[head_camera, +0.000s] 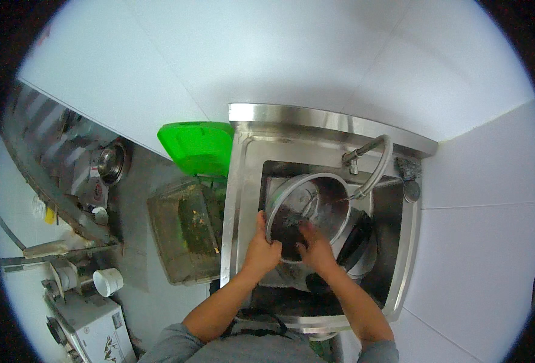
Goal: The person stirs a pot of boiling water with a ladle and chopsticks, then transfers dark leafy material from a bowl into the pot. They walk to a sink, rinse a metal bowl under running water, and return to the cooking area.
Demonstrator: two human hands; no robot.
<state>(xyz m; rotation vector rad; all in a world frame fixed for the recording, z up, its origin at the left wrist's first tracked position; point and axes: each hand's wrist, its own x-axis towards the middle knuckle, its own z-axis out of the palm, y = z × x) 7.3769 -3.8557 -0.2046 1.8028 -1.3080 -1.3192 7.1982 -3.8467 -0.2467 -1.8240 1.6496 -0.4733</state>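
Note:
A round metal pot [310,181] is tilted inside the stainless steel sink [244,181], its mouth facing up towards me. My left hand [263,249] grips the pot's left rim, thumb and fingers on the edge. Inside the lower part of the pot is my right hand [315,245], its fingers blurred and partly spread; whether it holds anything cannot be made out. From the curved metal faucet [380,168], whose spout reaches over the pot's right rim, water appears to run in. Black-handled cookware [357,240] lies in the sink to the right of the pot.
Left of the sink are a green plastic lid [197,145] and a dirty, translucent bin [167,236]. A mesh scourer [408,169] sits at the sink's back right corner beside a small round metal item [411,191]. A white wall [294,54] stands behind.

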